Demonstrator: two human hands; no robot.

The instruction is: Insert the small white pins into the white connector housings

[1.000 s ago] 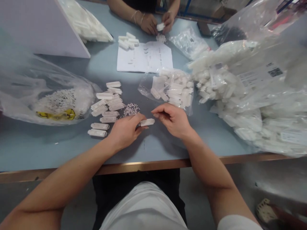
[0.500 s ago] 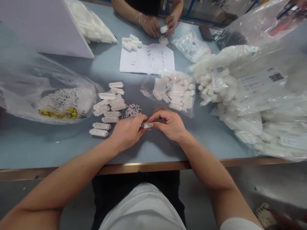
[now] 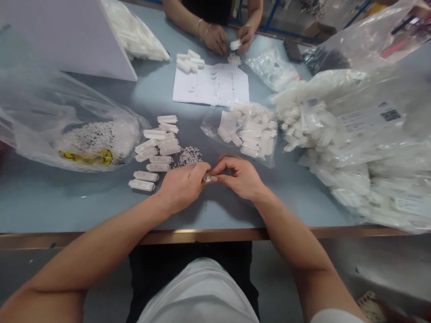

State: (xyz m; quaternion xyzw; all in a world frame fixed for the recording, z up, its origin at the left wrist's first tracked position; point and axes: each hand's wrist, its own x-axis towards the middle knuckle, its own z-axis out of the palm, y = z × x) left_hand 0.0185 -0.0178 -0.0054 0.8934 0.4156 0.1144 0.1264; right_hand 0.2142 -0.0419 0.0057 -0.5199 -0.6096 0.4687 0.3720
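Observation:
My left hand and my right hand meet over the grey table, fingers pinched together on one small white plastic connector, which is mostly hidden between them. Just beyond my left hand lies a little heap of tiny white pins. Left of that, several white connectors lie in loose rows.
A clear bag of connectors lies beyond my right hand, with big bags piled at the right and a bag at the left. A paper sheet lies mid-table. Across it, another person's hands hold a white part. A white board stands far left.
My right hand came in from the right and closed on the connector held by my left hand. Both hands now pinch it, covering most of it.

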